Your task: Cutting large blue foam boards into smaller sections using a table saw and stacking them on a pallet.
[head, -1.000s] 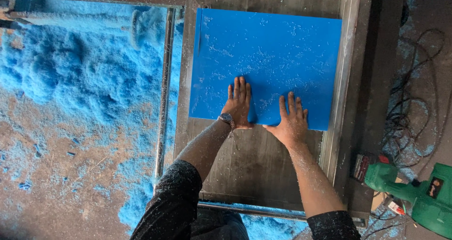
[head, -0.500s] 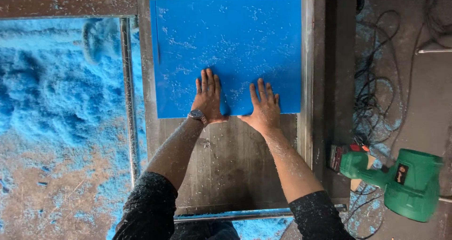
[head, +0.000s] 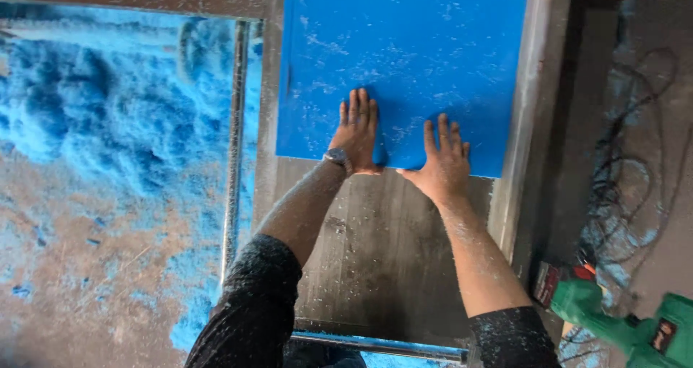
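closest to me my two dark sleeves come up from the bottom edge, dusted with pale specks, and my bare forearms reach forward over the grey table top (head: 375, 252). a thin metal bar (head: 375, 345) crosses just under my elbows at the near edge of the table. low on my right, on the floor, lies a green power tool (head: 635, 328), with a tangle of dark cable (head: 621, 195) strewn beyond it.

further out, my left hand (head: 355, 133) lies flat on the near edge of a blue sheet (head: 404, 57), fingers straight and held close together, gripping nothing; a watch (head: 338, 156) sits on that wrist. my right hand (head: 442, 162) lies flat just beside it, fingers a little spread, thumb pointing toward the left hand, the heel of the palm over the sheet's near edge and onto the bare table. neither hand closes on anything; both palms lie open on the surface.

the blue sheet lies flat on the table, flecked with white shavings, its right side against a pale metal rail (head: 530, 108), its far edge running out of view. a thin rod (head: 232, 144) runs along the table's left side. beyond that, on my left, the floor (head: 86, 267) is heaped with blue dust (head: 94, 101), possibly cuttings from the sheet, though i cannot tell.
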